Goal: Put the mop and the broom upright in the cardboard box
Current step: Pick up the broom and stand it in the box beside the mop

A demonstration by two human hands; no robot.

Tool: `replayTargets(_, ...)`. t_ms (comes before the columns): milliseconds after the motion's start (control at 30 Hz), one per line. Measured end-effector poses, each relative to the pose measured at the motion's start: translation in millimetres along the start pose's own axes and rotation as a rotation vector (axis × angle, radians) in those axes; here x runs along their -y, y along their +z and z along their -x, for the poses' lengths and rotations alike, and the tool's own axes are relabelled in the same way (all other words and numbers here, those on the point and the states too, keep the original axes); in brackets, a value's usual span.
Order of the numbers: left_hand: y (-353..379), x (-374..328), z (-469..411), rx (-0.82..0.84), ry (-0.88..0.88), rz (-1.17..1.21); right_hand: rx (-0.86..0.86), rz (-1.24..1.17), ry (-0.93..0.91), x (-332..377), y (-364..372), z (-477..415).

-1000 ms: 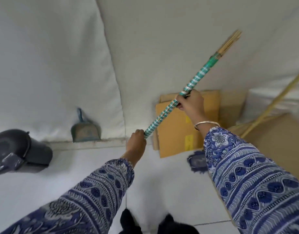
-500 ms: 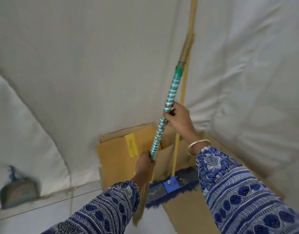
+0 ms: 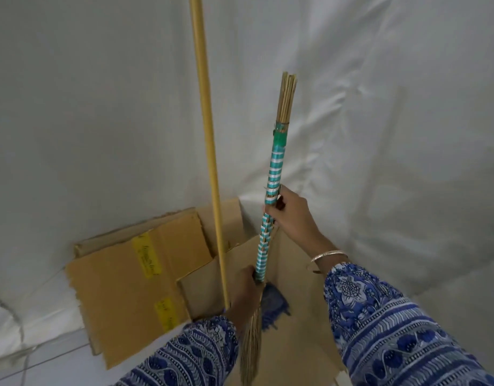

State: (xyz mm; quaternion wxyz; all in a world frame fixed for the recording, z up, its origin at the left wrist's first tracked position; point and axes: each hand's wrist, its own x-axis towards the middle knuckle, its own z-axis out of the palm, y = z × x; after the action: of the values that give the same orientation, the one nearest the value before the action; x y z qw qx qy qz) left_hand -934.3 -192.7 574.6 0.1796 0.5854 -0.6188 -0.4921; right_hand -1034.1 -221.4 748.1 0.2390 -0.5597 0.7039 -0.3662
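Observation:
I hold the broom (image 3: 273, 174) nearly upright over the open cardboard box (image 3: 201, 291). Its handle is wrapped in teal and white bands, and its straw bristles hang down near the bottom edge of the view. My left hand (image 3: 244, 291) grips the handle's lower end, just above the bristles. My right hand (image 3: 291, 213) grips it higher up. The mop (image 3: 209, 151) stands upright in the box, its long yellow pole leaning on the white sheet behind. Its blue head (image 3: 273, 303) lies inside the box, partly hidden by my left hand and the broom.
A flattened cardboard sheet (image 3: 123, 277) with yellow labels leans against the wall left of the box. White cloth (image 3: 379, 135) covers both walls of the corner. White floor tiles (image 3: 45, 366) show at the lower left.
The broom has swung from a slant to nearly upright and now sits to the right of the mop pole. The view has turned right and closer to the box; the dustpan is gone from view.

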Motion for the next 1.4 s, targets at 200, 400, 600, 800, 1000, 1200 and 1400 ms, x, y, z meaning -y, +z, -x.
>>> replayTargets(200, 81, -23, -80, -0.01, -0.105, 0.023, 0.061, -0.01, 0.025, -98, -19, -73)
replayTargets(400, 156, -2, -177, -0.106, -0.216, 0.059, 0.154, -0.04, -0.016, -201, 2, -143)
replayTargets(600, 218, 31, -262, -0.23, -0.34, 0.096, 0.306, -0.02, -0.083, -289, 40, -200)
replayTargets(800, 236, 40, -322, -0.272, -0.384, 0.089, 0.259, -0.036, -0.106, -325, 58, -252)
replayTargets(1000, 249, 42, -334, -0.295, -0.398, 0.115, 0.309, -0.034, -0.072, -338, 62, -276)
replayTargets(1200, 241, 40, -329, -0.22, -0.394, 0.075, 0.271, -0.044, -0.026, -343, 61, -274)
replayTargets(1400, 219, 25, -312, -0.159, -0.342, 0.007, 0.237, 0.022, 0.053, -336, 55, -266)
